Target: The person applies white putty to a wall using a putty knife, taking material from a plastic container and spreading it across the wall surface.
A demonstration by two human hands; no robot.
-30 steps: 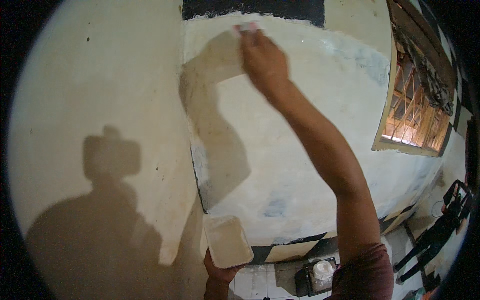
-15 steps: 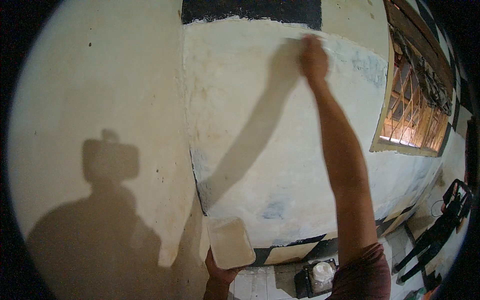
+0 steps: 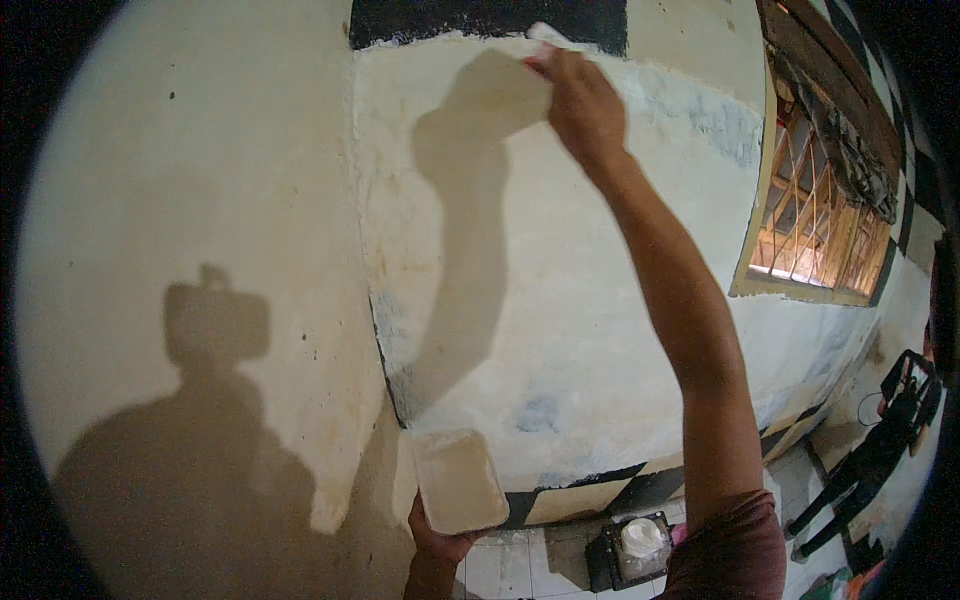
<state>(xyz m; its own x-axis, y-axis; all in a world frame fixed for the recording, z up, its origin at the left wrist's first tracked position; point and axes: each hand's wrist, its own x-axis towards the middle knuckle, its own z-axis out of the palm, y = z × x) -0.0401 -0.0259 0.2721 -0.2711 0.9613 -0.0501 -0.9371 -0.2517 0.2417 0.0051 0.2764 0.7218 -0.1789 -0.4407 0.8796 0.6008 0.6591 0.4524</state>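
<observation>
My right hand [image 3: 588, 112] is raised high on the wall, its fingers closed round a small tool [image 3: 550, 38] with a white head and a red part. The fist hides most of this tool, so its kind is unclear. The head is at the ragged border between a black painted block [image 3: 490, 18] and the whitish coated wall [image 3: 590, 250]. Low down, my left hand [image 3: 440, 535] grips a shallow rectangular plastic tub [image 3: 462, 482] from below and its left side. Pale material lines the tub; how much is in it I cannot tell.
A barred window [image 3: 815, 220] with dark cloth is on the right. Below, a dark stand [image 3: 605, 565] carries a white bundle [image 3: 643, 538] on the tiled floor. Another person [image 3: 870, 450] stands at far right. A plain side wall [image 3: 200, 180] on the left bears my shadow.
My right hand has swept left along the top of the coated area with the tool, towards the black block's border. My left hand and the tub have stayed nearly still.
</observation>
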